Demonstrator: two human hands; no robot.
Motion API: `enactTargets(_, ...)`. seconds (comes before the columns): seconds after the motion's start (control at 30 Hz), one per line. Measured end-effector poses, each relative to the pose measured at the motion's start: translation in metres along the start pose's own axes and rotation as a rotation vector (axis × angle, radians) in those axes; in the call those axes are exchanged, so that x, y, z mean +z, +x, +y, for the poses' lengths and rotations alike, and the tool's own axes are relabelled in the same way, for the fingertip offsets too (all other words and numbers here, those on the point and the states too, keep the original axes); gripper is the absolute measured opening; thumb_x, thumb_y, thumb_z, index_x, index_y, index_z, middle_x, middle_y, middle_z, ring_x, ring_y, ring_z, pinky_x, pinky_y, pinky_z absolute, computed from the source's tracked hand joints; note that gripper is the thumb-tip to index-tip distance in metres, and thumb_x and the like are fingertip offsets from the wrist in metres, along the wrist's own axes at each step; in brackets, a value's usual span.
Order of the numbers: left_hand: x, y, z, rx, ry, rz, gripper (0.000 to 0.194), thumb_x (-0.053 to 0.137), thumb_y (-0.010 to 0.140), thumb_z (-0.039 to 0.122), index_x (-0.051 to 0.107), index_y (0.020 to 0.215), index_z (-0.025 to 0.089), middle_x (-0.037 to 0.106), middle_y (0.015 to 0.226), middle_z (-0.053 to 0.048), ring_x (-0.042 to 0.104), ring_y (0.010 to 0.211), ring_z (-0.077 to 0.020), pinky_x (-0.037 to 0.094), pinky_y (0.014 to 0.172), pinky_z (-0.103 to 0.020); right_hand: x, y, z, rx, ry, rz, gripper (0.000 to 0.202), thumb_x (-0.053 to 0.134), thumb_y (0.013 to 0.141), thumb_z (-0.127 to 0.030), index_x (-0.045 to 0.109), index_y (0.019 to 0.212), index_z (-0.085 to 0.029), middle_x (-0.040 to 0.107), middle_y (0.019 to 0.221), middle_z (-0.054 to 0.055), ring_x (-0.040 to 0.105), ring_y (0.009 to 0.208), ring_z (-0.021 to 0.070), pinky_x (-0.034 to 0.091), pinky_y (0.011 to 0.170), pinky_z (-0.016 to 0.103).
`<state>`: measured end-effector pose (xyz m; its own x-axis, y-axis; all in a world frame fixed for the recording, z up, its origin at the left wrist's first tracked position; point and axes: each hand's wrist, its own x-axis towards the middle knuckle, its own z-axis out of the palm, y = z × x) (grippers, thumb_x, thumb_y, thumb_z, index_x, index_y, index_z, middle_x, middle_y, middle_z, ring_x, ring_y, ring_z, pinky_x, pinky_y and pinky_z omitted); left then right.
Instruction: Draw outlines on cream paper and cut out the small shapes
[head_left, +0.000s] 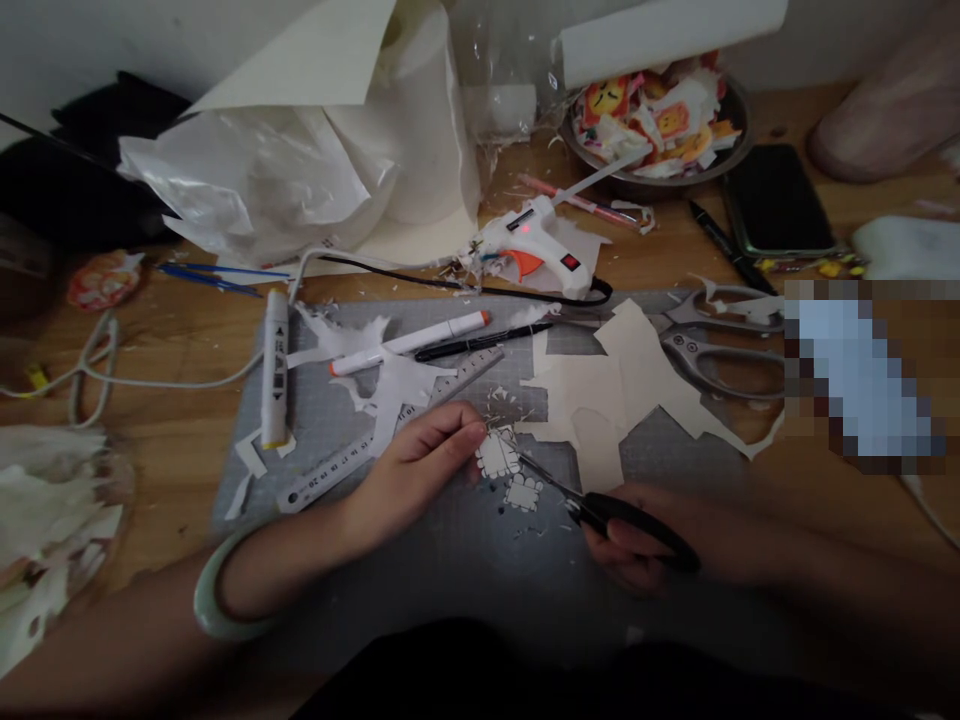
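Head view, looking down at a grey cutting mat [450,560] on a wooden table [172,340]. Left hand [420,460] has thumb & fingertips pinched together on a small white paper cutout [497,455] w/ scalloped edge, held just above the mat near its centre. Right hand [637,545] is closed around the black handles of small scissors [570,495]; blades look nearly together w/ tips at the cutout's edge. Scissors' long axis runs diagonal: handles lower right, tips pointing up-left toward the left fingers. A second scalloped cutout [523,492] lies flat on the mat just below the first, right beside the blades. Tiny paper bits scattered around both.

Left wrist carries a pale green bangle [214,600]. Metal ruler [390,430] lies diagonal behind the left hand, partly under white scraps. Cream paper offcuts [607,390] sit on the mat's right part, near the blade tips. Further back: orange-capped marker [409,343], black pen [480,342], white marker [274,368] lying roughly vertical in frame at the mat's left edge. White glue gun [540,245] w/ orange trigger rests behind the mat, red light on. Large silver scissors [712,340] lie at right, a dark phone [776,200] beyond them, & a bowl [735,140] of colourful scraps at the back.
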<state>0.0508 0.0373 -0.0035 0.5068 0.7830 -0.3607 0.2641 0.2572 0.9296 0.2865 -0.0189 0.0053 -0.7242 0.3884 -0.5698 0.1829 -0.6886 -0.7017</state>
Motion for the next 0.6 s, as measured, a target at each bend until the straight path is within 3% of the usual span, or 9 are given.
enactTargets(0.37, 0.001, -0.001, -0.001, 0.004, -0.016, 0.001, 0.027, 0.046, 0.089, 0.034, 0.048, 0.067, 0.019, 0.049, 0.057, 0.005, 0.043, 0.054, -0.0094, 0.035, 0.054, -0.022, -0.001, -0.001, -0.004, -0.001, -0.076, -0.04, 0.048, 0.042, 0.085, -0.062, 0.039, 0.064, -0.019, 0.04, 0.053, -0.006, 0.033, 0.049, 0.0067, 0.027, 0.048, 0.021)
enactTargets(0.6, -0.001, 0.0, 0.002, 0.022, 0.063, -0.033, 0.028, 0.044, 0.089, 0.032, 0.048, 0.065, 0.019, 0.05, 0.057, 0.003, 0.044, 0.056, -0.0107, 0.038, 0.057, -0.023, -0.002, 0.002, 0.008, -0.07, 0.089, -0.023, 0.055, 0.052, 0.077, -0.071, 0.04, 0.063, -0.019, 0.039, 0.05, -0.007, 0.032, 0.046, 0.0059, 0.026, 0.044, 0.021)
